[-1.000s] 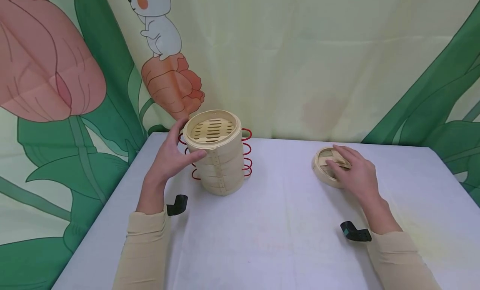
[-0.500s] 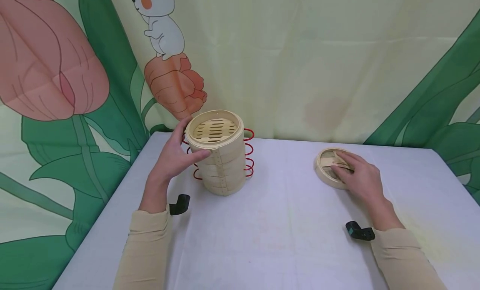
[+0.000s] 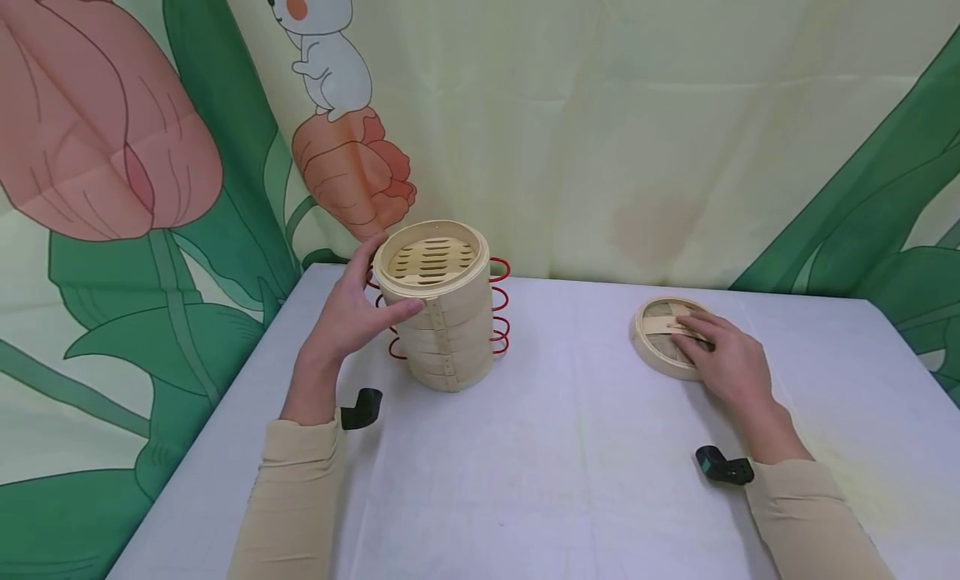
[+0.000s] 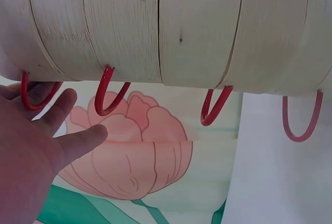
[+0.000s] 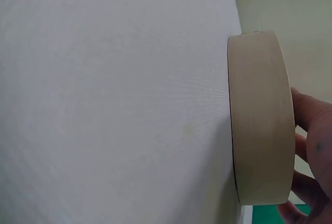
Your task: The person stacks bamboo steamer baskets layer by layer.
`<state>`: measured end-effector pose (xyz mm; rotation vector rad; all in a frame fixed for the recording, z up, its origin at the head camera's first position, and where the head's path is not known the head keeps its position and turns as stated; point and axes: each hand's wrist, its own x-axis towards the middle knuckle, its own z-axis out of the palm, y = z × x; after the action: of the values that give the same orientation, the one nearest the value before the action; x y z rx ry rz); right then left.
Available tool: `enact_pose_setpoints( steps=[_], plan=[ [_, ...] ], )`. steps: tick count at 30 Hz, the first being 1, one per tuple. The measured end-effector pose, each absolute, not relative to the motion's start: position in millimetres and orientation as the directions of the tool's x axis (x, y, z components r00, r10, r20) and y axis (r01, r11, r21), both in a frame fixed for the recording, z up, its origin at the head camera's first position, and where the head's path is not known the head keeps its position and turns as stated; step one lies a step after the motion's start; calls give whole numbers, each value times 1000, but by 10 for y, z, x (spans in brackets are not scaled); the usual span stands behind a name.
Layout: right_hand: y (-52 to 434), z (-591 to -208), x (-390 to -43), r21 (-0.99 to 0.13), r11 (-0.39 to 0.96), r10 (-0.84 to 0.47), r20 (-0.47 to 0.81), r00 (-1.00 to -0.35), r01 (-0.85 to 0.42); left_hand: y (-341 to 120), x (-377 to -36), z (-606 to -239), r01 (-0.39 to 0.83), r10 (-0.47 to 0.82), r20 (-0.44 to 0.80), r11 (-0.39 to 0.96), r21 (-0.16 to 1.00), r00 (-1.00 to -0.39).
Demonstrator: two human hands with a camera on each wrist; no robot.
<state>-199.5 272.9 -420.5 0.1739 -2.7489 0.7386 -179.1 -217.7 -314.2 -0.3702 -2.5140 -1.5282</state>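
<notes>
A tall stack of bamboo steamer baskets (image 3: 450,338) stands upright on the table, with red loop handles on its sides and a slotted base showing in the top tier. My left hand (image 3: 348,309) grips its upper left side, thumb across the front and fingers round the back. In the left wrist view, my left fingers (image 4: 78,143) lie beside the red handles. To the right, a round bamboo steamer lid (image 3: 651,352) lies flat on the cloth. My right hand (image 3: 727,359) is over its right part, thumb and fingers pinching the flat strap on top.
A white cloth covers the table (image 3: 525,480). Behind it hangs a printed curtain (image 3: 675,130) with a rabbit, a carrot and large flowers. Black wrist cameras (image 3: 362,409) sit at both cuffs.
My right thumb and fingers have drawn closer together on the lid's strap and shifted slightly toward me. My left hand stays on the steamer stack; the head view has shifted slightly.
</notes>
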Motion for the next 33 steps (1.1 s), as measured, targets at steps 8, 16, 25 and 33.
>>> enact_pose_setpoints(
  steps=[8,16,25,33],
  plan=[
    [2757,-4214,-2034,-568,812,19,257,-966,-135,-2168,-1789,-3146,292,108,273,454,842,-956],
    [2768,-4198,-2047,-563,816,24,258,-966,-130,-2175,-1791,-3164,298,107,281,458,838,-954],
    [2764,-4212,-2021,-558,823,53,258,-965,-104,-2168,-1792,-3170,316,123,294,459,830,-948],
    [2714,-4104,-2004,-557,816,37,317,-948,-154,-2177,-1791,-3161,326,125,303,464,824,-945]
  ],
)
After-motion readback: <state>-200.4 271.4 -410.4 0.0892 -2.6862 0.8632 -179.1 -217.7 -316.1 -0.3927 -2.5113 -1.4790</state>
